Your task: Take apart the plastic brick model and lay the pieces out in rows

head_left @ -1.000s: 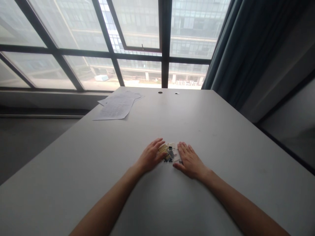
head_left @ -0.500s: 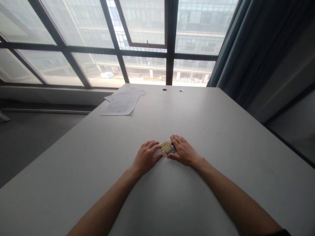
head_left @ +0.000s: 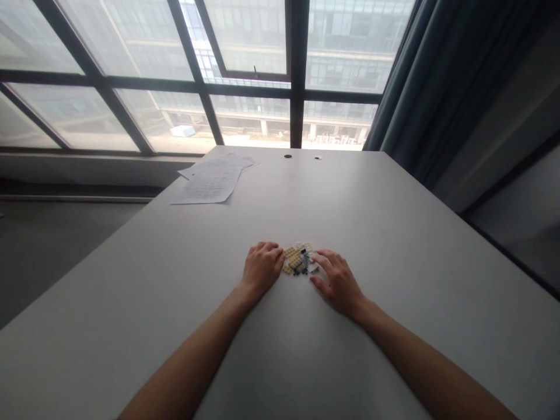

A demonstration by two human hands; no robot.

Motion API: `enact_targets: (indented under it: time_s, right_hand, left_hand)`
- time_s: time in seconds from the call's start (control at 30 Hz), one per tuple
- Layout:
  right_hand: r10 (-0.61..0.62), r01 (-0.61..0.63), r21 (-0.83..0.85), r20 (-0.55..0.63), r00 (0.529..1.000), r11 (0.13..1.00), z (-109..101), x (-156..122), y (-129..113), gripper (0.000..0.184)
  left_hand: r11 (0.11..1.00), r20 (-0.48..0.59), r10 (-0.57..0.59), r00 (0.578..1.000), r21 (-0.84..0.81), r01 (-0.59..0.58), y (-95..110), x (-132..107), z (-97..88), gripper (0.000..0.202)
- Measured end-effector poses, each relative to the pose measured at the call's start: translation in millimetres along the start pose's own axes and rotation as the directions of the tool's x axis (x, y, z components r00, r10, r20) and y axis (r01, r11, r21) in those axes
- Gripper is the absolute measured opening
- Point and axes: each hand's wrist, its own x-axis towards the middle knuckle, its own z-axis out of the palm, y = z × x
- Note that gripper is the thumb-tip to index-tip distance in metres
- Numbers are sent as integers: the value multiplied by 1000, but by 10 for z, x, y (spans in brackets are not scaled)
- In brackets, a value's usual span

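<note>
A small pile of tiny building bricks (head_left: 298,259), yellow, white and dark blue, lies in the middle of the white table (head_left: 394,233). My left hand (head_left: 261,269) rests on the table at the pile's left edge, its fingers curled under and touching the yellow pieces. My right hand (head_left: 336,280) lies at the pile's right side, fingers bent, with the fingertips on the white and dark pieces. Whether either hand pinches a brick is hidden by the fingers.
Several printed paper sheets (head_left: 210,182) lie at the table's far left corner. Two round cable holes (head_left: 287,156) sit near the far edge. A large window (head_left: 245,76) stands behind and a dark curtain (head_left: 437,81) hangs at the right.
My left hand has curled its fingers and stayed against the pile. My right hand has slid back to the right, uncovering more of the bricks.
</note>
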Motion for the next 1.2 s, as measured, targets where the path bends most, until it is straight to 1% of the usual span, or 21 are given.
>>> enact_targets:
  time_s: [0.1, 0.2, 0.27, 0.33, 0.37, 0.4, 0.47, 0.5, 0.57, 0.7, 0.77, 0.8, 0.87, 0.93, 1.0, 1.03, 1.1, 1.2]
  right_hand:
    - [24, -23, 25, -40, 999, 999, 12, 18, 41, 34]
    - [44, -34, 104, -98, 994, 994, -3, 25, 59, 29]
    - [81, -52, 207, -135, 987, 977, -28, 26, 21, 28]
    - [161, -106, 378, -118, 980, 920, -49, 21, -66, 29]
    - [210, -148, 484, -77, 975, 862, -54, 16, -124, 30]
    - [255, -196, 591, -17, 967, 782, -54, 9, -186, 31]
    - [316, -293, 757, 121, 941, 584, -40, -12, -310, 28]
    - [336, -331, 807, 176, 925, 489, -27, -25, -363, 27]
    - [379, -386, 860, 252, 890, 333, 0, -52, -444, 26]
    - [459, -419, 903, 333, 824, 99, 46, -102, -509, 31]
    - [471, -412, 911, 362, 804, 4, 65, -123, -510, 32]
    - [470, -407, 913, 371, 801, -28, 73, -132, -507, 32]
    - [453, -394, 918, 369, 812, -43, 79, -148, -497, 29]
    - [420, -372, 928, 338, 842, -1, 71, -160, -492, 25]
    - [385, -348, 935, 299, 873, 64, 56, -167, -497, 21]
    - [373, -338, 936, 282, 884, 94, 48, -170, -502, 20]
    - [365, -326, 937, 260, 894, 129, 39, -174, -512, 18]
    - [367, -315, 940, 249, 896, 132, 45, -179, -513, 16]
  left_hand:
    - [1000, -18, -2, 1000, -7, 2, 2, 44, 14, 23]
    - [999, -43, -11, 999, -31, 9, 9, 24, -30, 22]
    - [999, -63, -16, 998, -53, 13, 47, -48, -100, 23]
    - [995, -83, -8, 997, -97, 0, 129, -169, -187, 24]
    - [992, -92, 3, 996, -129, -15, 183, -241, -229, 23]
    - [982, -110, 15, 994, -187, -36, 243, -315, -266, 22]
    - [954, -135, 35, 990, -292, -73, 364, -453, -316, 20]
    - [939, -142, 24, 990, -337, -72, 416, -508, -329, 18]
    - [913, -139, -30, 990, -407, -30, 493, -581, -331, 16]
    - [849, -110, -196, 974, -516, 113, 547, -623, -294, 14]
    - [829, -115, -232, 966, -543, 134, 547, -631, -283, 15]
    - [830, -138, -220, 966, -547, 111, 544, -637, -283, 13]
    - [844, -232, -132, 964, -536, -14, 530, -650, -288, 3]
    - [851, -349, -10, 937, -495, -175, 507, -660, -296, 4]
    - [857, -431, 76, 899, -433, -280, 481, -668, -298, 9]
    - [861, -451, 102, 887, -406, -306, 468, -670, -296, 11]
    - [869, -462, 129, 878, -374, -325, 451, -675, -289, 13]
    - [866, -460, 142, 876, -372, -335, 445, -680, -283, 14]
